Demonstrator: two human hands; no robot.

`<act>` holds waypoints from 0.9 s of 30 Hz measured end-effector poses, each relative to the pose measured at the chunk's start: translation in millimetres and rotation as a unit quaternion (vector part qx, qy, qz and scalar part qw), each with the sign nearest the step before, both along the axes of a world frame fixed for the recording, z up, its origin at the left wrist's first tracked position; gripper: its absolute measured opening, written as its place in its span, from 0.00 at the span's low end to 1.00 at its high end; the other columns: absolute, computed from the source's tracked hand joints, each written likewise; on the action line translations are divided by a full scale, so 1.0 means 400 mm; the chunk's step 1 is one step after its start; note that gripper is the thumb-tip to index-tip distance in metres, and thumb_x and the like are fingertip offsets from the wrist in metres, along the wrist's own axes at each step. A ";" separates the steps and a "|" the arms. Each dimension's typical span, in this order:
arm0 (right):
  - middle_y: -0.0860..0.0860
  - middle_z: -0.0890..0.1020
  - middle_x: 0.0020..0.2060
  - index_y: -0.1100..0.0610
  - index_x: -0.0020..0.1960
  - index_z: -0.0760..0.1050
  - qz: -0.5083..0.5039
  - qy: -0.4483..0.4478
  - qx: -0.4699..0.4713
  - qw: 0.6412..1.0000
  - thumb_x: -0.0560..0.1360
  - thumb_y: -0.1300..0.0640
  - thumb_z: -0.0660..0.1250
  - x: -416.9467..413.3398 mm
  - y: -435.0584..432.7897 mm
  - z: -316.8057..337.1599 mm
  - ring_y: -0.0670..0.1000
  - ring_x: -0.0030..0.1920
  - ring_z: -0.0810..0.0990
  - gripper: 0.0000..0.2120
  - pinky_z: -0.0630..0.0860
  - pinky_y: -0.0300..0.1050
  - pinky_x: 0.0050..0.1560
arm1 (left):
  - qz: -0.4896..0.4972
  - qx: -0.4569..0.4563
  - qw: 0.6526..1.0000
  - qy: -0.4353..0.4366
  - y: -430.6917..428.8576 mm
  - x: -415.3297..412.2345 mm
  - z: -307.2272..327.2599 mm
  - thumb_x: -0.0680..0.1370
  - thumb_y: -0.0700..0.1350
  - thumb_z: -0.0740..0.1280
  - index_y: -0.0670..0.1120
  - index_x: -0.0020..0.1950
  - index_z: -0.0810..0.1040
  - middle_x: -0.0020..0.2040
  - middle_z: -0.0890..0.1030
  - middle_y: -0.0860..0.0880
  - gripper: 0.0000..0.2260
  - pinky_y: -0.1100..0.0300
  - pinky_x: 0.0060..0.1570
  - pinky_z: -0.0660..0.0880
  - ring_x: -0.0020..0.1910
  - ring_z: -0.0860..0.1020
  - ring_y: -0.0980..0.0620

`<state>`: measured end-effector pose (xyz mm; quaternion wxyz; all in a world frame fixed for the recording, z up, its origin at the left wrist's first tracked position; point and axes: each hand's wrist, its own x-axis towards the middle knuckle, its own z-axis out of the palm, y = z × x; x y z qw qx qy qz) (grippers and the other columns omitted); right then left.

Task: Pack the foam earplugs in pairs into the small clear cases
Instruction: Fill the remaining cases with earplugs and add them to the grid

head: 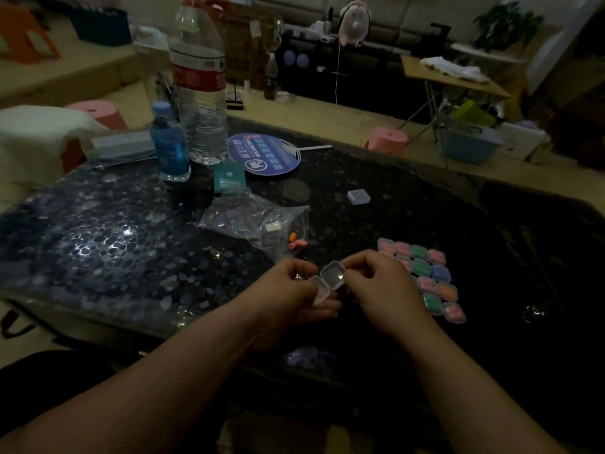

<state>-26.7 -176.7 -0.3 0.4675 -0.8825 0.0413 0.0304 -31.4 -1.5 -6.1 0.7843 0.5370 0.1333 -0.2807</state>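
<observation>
Held open between both hands is a small clear hinged plastic case (330,277): its base is pinched in the narrow grip of the left hand (294,286), and its raised lid is pinched in the narrow grip of the right hand (379,286), above the near part of the dark speckled glass table (98,224). Whether anything lies inside it cannot be told. At 3 o'clock from the hands, a block of closed clear cases filled with pink, green, blue and orange foam (422,276) is laid in rows on the table, the cases touching one another. At 11 o'clock, loose orange and pink foam earplugs (296,244) are seen just beside a crumpled clear plastic bag (252,221). At 1 o'clock, well apart, a single closed clear case (359,195) is set down. Farther off at 11 o'clock a teal packet (229,178), a round blue hand fan (265,154), a small blue bottle (170,145) and a large clear water bottle (199,93) are grouped.
</observation>
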 end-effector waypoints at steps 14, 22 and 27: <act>0.42 0.86 0.43 0.46 0.47 0.84 0.049 -0.043 -0.058 0.996 0.81 0.51 0.69 0.049 0.077 -0.052 0.41 0.44 0.84 0.06 0.82 0.49 0.50 | 0.034 -0.045 0.995 0.085 0.028 0.004 -0.039 0.81 0.46 0.61 0.42 0.68 0.78 0.54 0.82 0.40 0.17 0.53 0.41 0.81 0.50 0.81 0.44; 0.45 0.82 0.44 0.48 0.48 0.77 -0.001 0.000 -0.131 0.991 0.77 0.44 0.72 0.108 0.129 -0.124 0.49 0.46 0.82 0.09 0.79 0.49 0.49 | 0.124 -0.011 0.988 0.092 0.087 0.023 -0.044 0.80 0.46 0.60 0.40 0.59 0.79 0.50 0.80 0.39 0.15 0.47 0.50 0.83 0.49 0.81 0.42; 0.45 0.81 0.43 0.47 0.46 0.73 -0.012 -0.004 -0.221 0.975 0.74 0.37 0.72 0.123 0.171 -0.133 0.49 0.44 0.80 0.16 0.78 0.50 0.46 | 0.138 0.010 0.986 0.092 0.095 0.014 -0.037 0.82 0.46 0.59 0.40 0.57 0.79 0.51 0.81 0.39 0.13 0.46 0.52 0.83 0.51 0.81 0.41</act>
